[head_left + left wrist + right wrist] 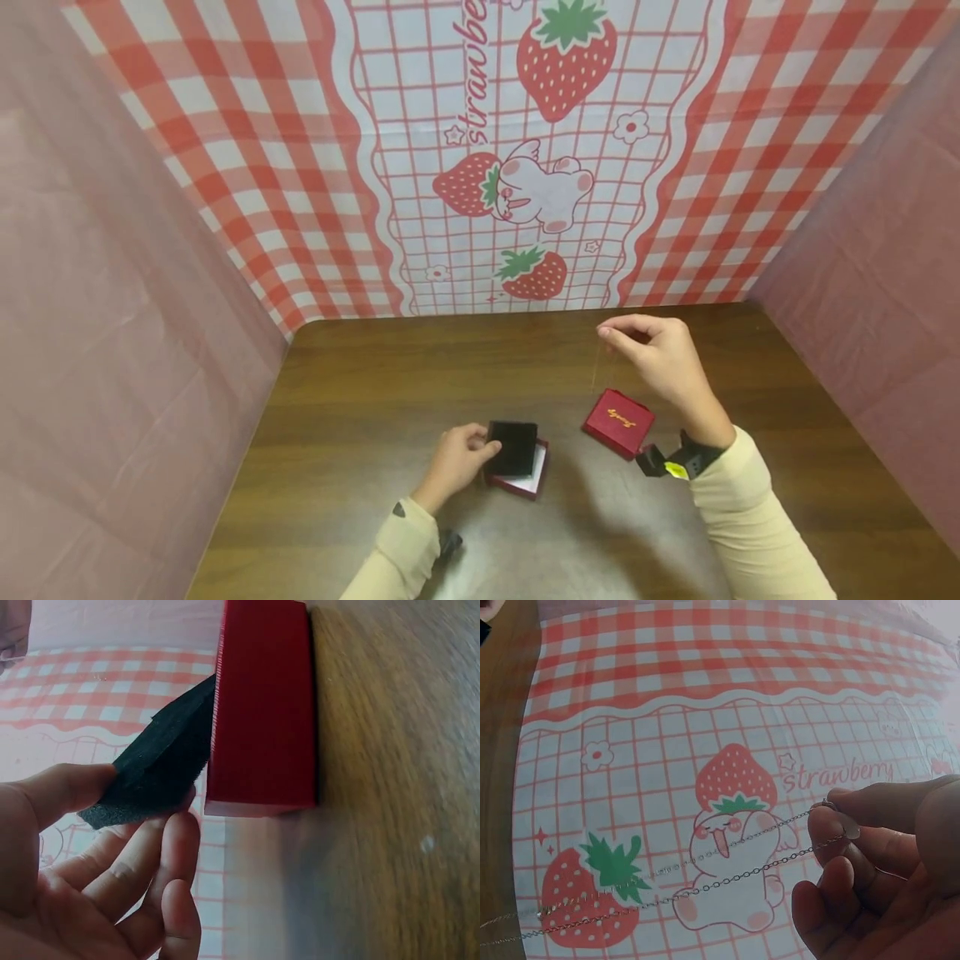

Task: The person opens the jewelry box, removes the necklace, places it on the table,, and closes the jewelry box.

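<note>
My left hand (457,460) pinches a black foam pad (154,769) between thumb and fingers. The pad tilts up out of a red box base (262,712), one edge still at its rim. White lining (528,482) shows in the base under the pad in the head view. My right hand (660,354), raised above the table, pinches a thin chain necklace (705,887) between thumb and fingertips. Two strands hang from the fingers, and a small pale piece (847,825) shows at the fingertips. Below that hand lies the red box lid (618,423) with gold lettering.
The brown wooden table (360,392) bears the box parts. Behind it hangs a strawberry-print checked cloth (300,167). Pink cloth walls (135,333) close off both sides. A dark camera strap (697,454) sits on the right wrist.
</note>
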Motion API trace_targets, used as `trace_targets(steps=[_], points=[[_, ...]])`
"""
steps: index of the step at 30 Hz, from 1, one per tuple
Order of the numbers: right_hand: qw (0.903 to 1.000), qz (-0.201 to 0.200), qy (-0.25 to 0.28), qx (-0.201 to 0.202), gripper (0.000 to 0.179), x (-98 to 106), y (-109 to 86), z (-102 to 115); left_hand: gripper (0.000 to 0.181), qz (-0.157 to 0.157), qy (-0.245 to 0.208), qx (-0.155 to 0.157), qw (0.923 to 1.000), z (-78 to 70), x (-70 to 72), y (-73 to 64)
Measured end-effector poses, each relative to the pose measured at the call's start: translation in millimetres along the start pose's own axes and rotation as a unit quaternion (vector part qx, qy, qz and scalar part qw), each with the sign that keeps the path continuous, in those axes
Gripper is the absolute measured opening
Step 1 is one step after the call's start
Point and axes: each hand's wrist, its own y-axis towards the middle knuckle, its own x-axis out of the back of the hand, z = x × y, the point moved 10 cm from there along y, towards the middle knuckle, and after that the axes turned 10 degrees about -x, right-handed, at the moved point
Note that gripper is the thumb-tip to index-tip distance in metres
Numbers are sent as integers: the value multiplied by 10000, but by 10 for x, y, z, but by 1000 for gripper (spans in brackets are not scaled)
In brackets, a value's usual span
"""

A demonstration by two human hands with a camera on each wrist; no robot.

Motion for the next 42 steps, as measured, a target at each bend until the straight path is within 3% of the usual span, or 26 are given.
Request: trace_targets(steps=[11, 23, 42], points=[[9999, 136, -40, -14, 15, -68, -8, 26, 33, -400, -463, 118, 9981, 23, 80, 20], [9993, 277, -236, -65, 14, -114, 4, 23, 34, -561, -847, 295, 9944, 87, 85, 42], [9992, 252, -293, -28, 15, -78, -10, 47, 32, -440, -925, 148, 9946, 54, 41, 52]])
